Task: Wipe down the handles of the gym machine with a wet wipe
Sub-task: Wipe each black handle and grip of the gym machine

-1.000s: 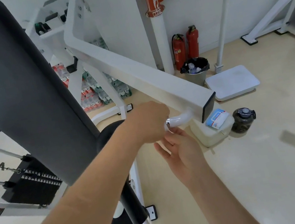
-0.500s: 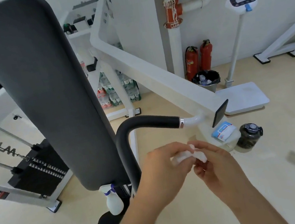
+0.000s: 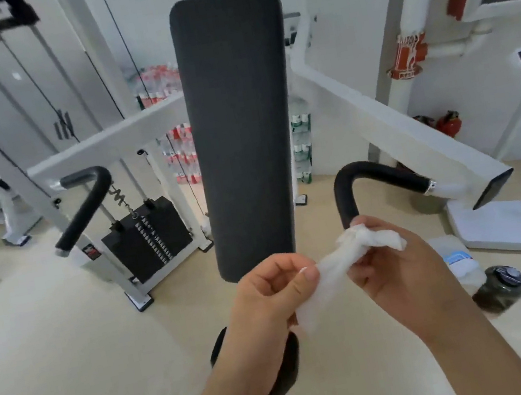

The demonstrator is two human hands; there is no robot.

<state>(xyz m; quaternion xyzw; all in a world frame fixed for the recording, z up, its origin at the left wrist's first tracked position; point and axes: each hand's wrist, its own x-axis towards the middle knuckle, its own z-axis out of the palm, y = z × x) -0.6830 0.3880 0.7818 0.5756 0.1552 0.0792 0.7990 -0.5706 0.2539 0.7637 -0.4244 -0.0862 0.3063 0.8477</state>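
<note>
Both hands, left hand (image 3: 269, 295) and right hand (image 3: 394, 264), pinch the stretched wet wipe (image 3: 340, 265) between curled fingers.

The left hand (image 3: 269, 296) and the right hand (image 3: 392, 264) pinch the crumpled wet wipe (image 3: 337, 267) between them, with the black right handle (image 3: 370, 178) at one o'clock from it.

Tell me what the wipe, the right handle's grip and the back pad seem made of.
The wipe: probably thin white nonwoven cloth or paper; it crumples and twists softly.
The grip: likely foam or rubber, matte black, ending at a shiny collar.
The back pad: seemingly vinyl or fabric upholstery, matte dark grey, faintly textured.
</note>
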